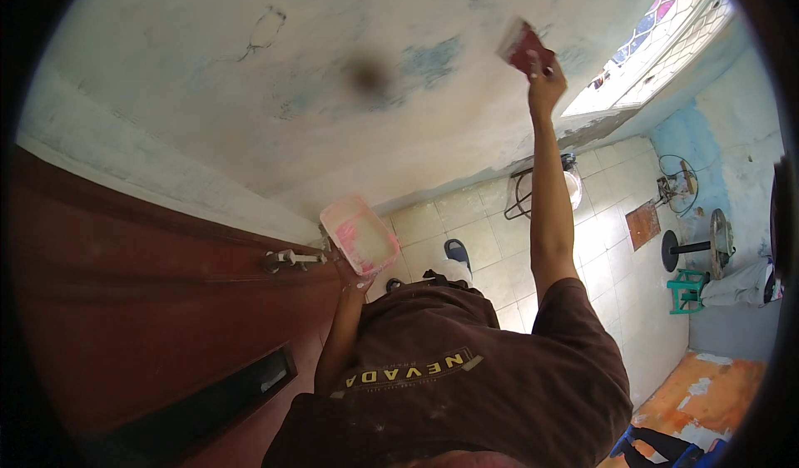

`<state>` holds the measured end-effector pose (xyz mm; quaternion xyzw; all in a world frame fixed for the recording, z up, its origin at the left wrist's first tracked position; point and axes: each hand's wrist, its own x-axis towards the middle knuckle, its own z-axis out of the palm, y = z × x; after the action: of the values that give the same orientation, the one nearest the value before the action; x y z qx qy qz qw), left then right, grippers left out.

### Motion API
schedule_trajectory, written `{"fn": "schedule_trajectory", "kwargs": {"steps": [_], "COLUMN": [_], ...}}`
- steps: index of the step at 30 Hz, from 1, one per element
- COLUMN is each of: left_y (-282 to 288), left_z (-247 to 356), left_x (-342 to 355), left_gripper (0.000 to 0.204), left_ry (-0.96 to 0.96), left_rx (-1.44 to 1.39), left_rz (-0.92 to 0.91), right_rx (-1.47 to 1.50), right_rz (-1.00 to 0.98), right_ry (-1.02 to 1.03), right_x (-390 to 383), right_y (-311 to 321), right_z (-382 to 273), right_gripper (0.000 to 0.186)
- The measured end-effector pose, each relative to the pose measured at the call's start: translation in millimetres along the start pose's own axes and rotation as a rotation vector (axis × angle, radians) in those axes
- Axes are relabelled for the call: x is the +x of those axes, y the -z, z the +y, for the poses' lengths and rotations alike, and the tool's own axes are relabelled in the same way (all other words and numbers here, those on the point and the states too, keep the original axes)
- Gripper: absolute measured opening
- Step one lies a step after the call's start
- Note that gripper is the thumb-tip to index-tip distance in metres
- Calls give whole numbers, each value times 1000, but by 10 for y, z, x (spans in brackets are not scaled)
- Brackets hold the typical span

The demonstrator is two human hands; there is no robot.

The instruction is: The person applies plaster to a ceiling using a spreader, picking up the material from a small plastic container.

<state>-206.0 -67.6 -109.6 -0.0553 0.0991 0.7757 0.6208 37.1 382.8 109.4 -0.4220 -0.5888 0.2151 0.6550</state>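
My right hand (545, 81) reaches up along the wall, its fingers closed round a dark red putty scraper (528, 48). The scraper's pale, blurred edge is close to the wall (333, 135); I cannot tell if it touches. Patches of blue and grey show through the whitish coating nearby. At my waist, my left hand (354, 278) grips a pink plastic tray (388, 262) by its near side. Whitish paste lies inside the tray, with pink showing through. Part of the left hand's fingers is hidden by the tray.
A brown door (166, 285) with a metal handle (295, 260) stands close on my left. To the right are a barred window (657, 52), a folded metal frame (520, 193), a green stool (685, 292) and a black round-based stand (671, 250) on the tiled floor (499, 260).
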Motion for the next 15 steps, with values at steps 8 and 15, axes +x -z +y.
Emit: {"fn": "schedule_trajectory", "kwargs": {"steps": [8, 15], "left_y": [-68, 551], "left_z": [-110, -12], "left_x": [121, 138], "left_gripper": [72, 65], "left_ry": [-148, -170], "left_rx": [90, 20], "left_rz": [86, -81], "right_rx": [-354, -233], "right_rz": [130, -360], "right_ry": [330, 368], "right_x": [-967, -2561], "right_y": [-1039, -1592], "right_z": [83, -716], "right_gripper": [19, 34]}}
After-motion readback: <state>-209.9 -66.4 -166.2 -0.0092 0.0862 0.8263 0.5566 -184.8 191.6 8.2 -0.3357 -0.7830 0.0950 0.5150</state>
